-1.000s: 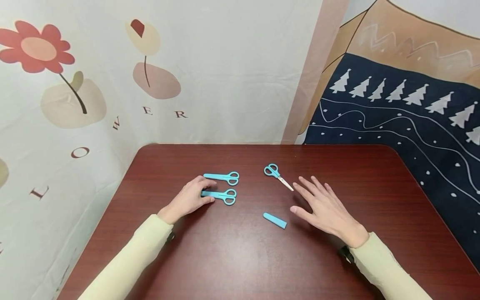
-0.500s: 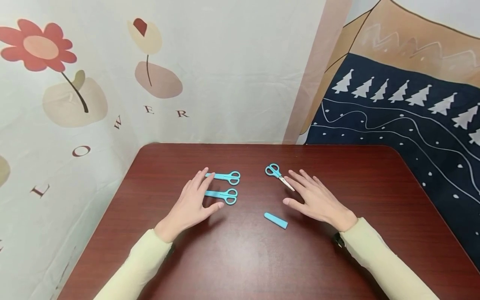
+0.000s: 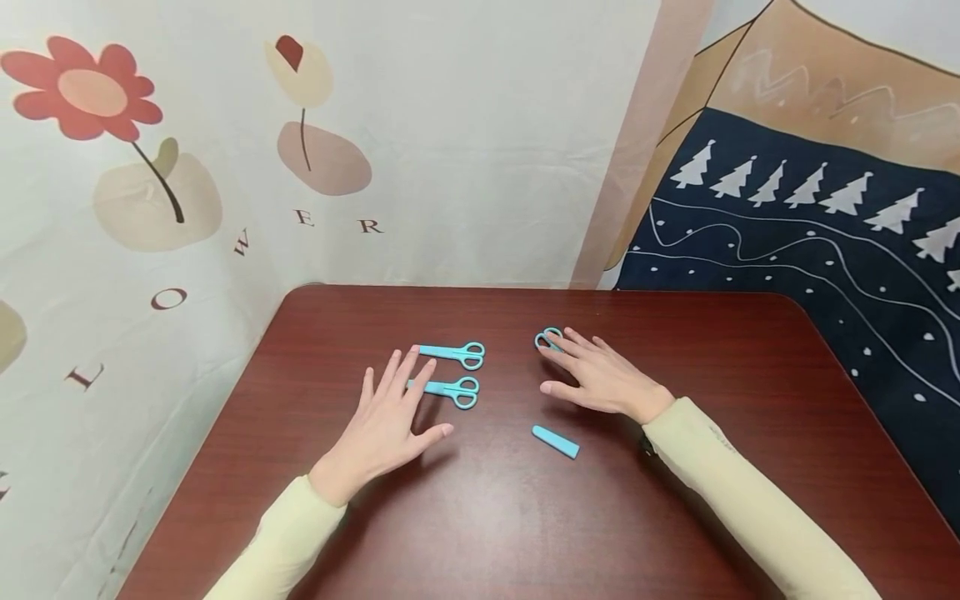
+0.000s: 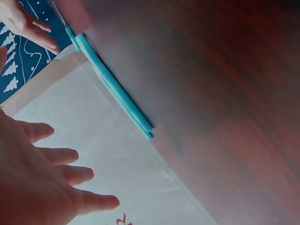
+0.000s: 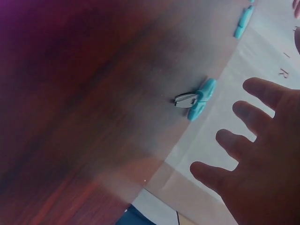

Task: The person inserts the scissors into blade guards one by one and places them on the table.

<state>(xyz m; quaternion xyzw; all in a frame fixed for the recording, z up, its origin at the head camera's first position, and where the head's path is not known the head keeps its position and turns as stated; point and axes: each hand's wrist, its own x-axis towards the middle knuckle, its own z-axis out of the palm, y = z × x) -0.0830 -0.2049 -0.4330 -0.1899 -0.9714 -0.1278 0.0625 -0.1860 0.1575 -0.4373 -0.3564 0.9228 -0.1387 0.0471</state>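
Observation:
My left hand (image 3: 378, 433) hovers with spread fingers over the left ends of two blue-capped scissors, holding nothing. The farther capped scissors (image 3: 452, 353) and the nearer capped scissors (image 3: 456, 390) lie almost parallel, loops to the right. In the left wrist view, the fingers hang apart from the blue scissors (image 4: 115, 89). My right hand (image 3: 603, 375), its fingers extended, is above the uncapped scissors (image 3: 547, 338) and hides their blades in the head view. The right wrist view shows their metal blades (image 5: 185, 100) below the fingers. A loose blue blade cover (image 3: 556, 442) lies nearer me.
Everything lies on a dark red-brown table (image 3: 480, 517) with rounded far corners. Right behind its far edge hangs a pale flower-print cloth (image 3: 465, 167), with a navy tree-print cloth (image 3: 787, 225) at the right.
My left hand has let go of the nearer capped scissors, lifted and spread its fingers. My right hand has moved left over the uncapped scissors.

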